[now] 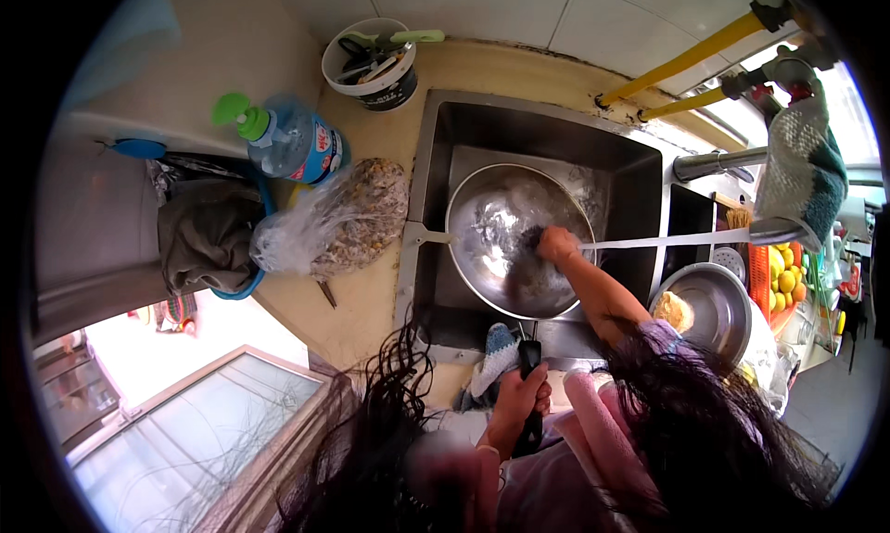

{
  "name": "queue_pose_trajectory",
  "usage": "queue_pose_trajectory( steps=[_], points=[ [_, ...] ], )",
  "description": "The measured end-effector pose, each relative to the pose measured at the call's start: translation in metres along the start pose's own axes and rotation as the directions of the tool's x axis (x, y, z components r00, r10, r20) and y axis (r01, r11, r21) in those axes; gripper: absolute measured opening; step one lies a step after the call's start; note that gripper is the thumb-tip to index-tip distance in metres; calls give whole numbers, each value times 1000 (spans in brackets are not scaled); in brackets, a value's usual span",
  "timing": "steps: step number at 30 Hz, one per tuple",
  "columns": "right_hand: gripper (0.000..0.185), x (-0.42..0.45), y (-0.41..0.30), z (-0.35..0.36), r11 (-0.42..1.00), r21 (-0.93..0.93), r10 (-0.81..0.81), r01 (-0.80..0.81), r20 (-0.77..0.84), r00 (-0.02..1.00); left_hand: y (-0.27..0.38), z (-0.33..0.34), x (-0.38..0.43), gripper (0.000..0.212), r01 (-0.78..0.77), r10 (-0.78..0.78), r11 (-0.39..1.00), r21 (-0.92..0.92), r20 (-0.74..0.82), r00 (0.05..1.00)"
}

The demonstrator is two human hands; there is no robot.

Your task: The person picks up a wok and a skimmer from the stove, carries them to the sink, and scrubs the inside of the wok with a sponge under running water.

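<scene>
A metal wok [480, 199] lies in the stainless steel sink [542, 116], its inside wet and shiny. My left hand [518, 397] is closed around the wok's black handle [530, 356] at the near edge of the sink. Inside the wok my right hand [558, 244] presses a dark scrubber [532, 239] against the metal; fingers hide part of it. From the faucet [779, 230], wrapped in a grey and green cloth [793, 164], a thin stream of water [660, 242] runs down to the wok beside my right hand. A blue and white cloth [497, 359] lies left of the handle.
Left of the sink are a plastic bag of food scraps [368, 213], a pump bottle [299, 140] and a tub of utensils [372, 67]. A metal basin [719, 310] holding a yellowish sponge-like piece [674, 312] stands right, near an orange basket [759, 276] of yellow fruit. Yellow pipes [685, 57] run behind.
</scene>
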State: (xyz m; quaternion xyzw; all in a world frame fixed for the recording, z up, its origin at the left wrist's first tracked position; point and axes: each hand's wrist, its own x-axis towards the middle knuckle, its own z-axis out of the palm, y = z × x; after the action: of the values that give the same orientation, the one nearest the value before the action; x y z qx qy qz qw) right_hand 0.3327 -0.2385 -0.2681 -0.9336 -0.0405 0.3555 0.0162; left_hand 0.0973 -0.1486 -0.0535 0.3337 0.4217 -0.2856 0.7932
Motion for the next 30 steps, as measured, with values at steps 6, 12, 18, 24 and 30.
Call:
queue_pose_trajectory(
  steps=[6,12,18,24,30],
  points=[
    [21,21,0,-34,964,-137,-258,227,-296,920,17,6,-11,31,73,-76,990,120,14,997],
    [19,12,-102,-38,426,-284,-903,859,-187,386,-80,-39,48,32,-303,356,866,398,-66,932],
    [23,26,-90,-57,521,-327,-854,788,-210,477,-42,-24,20,32,-173,160,980,102,127,979],
    [25,20,-4,-10,990,-115,-120,84,-364,923,-32,-9,11,31,-192,207,950,246,-36,978],
    [24,-49,23,-11,943,-157,-278,294,113,954,-12,-6,1,27,-82,81,997,12,64,995]
  ],
)
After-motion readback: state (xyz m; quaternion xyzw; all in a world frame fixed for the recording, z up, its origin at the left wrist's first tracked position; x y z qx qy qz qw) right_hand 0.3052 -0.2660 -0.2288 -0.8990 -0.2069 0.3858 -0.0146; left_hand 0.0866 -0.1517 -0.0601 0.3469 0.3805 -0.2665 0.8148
